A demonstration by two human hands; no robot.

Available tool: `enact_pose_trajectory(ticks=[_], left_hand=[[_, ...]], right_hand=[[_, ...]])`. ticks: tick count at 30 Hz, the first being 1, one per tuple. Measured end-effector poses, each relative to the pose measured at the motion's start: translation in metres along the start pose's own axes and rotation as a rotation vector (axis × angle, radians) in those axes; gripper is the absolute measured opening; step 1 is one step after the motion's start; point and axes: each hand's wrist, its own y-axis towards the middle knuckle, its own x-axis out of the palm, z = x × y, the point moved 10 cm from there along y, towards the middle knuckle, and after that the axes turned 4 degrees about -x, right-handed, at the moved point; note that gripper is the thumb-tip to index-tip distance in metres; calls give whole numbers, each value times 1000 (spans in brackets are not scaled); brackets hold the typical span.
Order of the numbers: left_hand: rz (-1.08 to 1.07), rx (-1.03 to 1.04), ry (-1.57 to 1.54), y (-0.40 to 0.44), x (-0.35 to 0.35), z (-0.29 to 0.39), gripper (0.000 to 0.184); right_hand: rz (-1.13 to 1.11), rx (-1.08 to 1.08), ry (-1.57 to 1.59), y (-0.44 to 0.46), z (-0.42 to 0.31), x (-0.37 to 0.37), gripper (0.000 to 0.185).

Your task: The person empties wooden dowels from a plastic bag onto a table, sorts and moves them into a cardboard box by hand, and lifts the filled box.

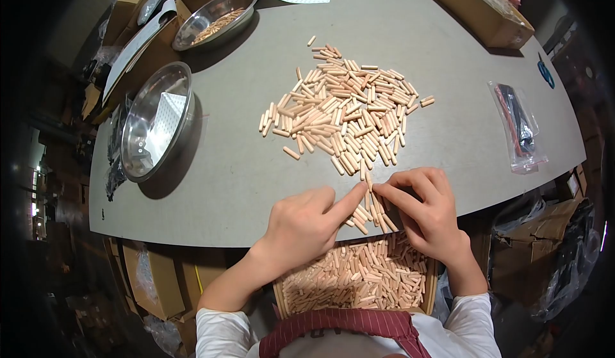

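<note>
A loose pile of short wooden dowels (pixel 349 105) lies on the grey table (pixel 237 191). Near the table's front edge, a smaller group of dowels (pixel 375 209) lies between my two hands. My left hand (pixel 307 220) has its index finger stretched out, touching the dowels at the top of this group, with the other fingers curled. From the right, my right hand (pixel 426 207) reaches in with its index finger extended to the same dowels, its other fingers bent and apart. Below the edge, a box full of dowels (pixel 359 275) sits against my body.
An empty-looking metal bowl (pixel 131 134) holding a white paper stands at the left; another bowl (pixel 186 34) with dowels is behind it. A cardboard box (pixel 480 12) is at the back right, with a plastic-bagged item (pixel 519 124) and blue-handled scissors (pixel 546 73) nearer the right edge.
</note>
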Motion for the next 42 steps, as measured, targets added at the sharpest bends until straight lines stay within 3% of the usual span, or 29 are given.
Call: enact_pose_trajectory(ticks=[5, 8, 10, 12, 14, 16, 17, 18, 19, 21, 24, 28, 38, 40, 42], left_hand=[[-25, 124, -36, -10, -1, 11, 60], [-89, 240, -111, -31, 1, 30, 48], [-70, 318, -346, -39, -8, 36, 35], [-117, 234, -398, -41, -8, 23, 25], [105, -125, -389, -36, -19, -29, 24], [100, -405, -238, -21, -23, -71, 31], [-42, -457, -128, -12, -21, -78, 42], [-35, -455, -121, -8, -21, -80, 42], [-58, -393, -48, -2, -17, -75, 45], [-98, -294, 33, 9, -12, -59, 51], [-13, -172, 25, 10, -9, -49, 53], [-56, -122, 164, -4, -11, -37, 56], [-21, -122, 6, -26, -17, -22, 45], [152, -229, -62, -36, -29, -44, 47], [173, -296, -3, -38, -36, -58, 43]], right_hand=[[-3, -52, -10, -5, -8, 0, 42], [-29, -108, 136, -17, -20, 1, 38], [-119, -147, 353, -21, -27, -2, 40], [-92, -35, 530, -26, -11, -4, 40], [-22, 154, 396, -19, 15, -12, 44], [-60, 172, 276, -2, 29, -7, 46], [-91, 113, 113, 12, 27, -1, 55], [-120, 56, -50, 22, 23, 5, 68], [-114, 49, -50, 29, 21, 9, 68], [-336, -63, -210, 35, 11, 39, 95], [-370, -144, -167, 37, 1, 50, 100], [-451, -120, -154, 22, -9, 48, 94], [-548, -103, -33, -11, -21, 32, 92], [-362, 56, 135, -8, 2, 9, 80], [-111, 213, 220, -6, 25, -17, 52]])
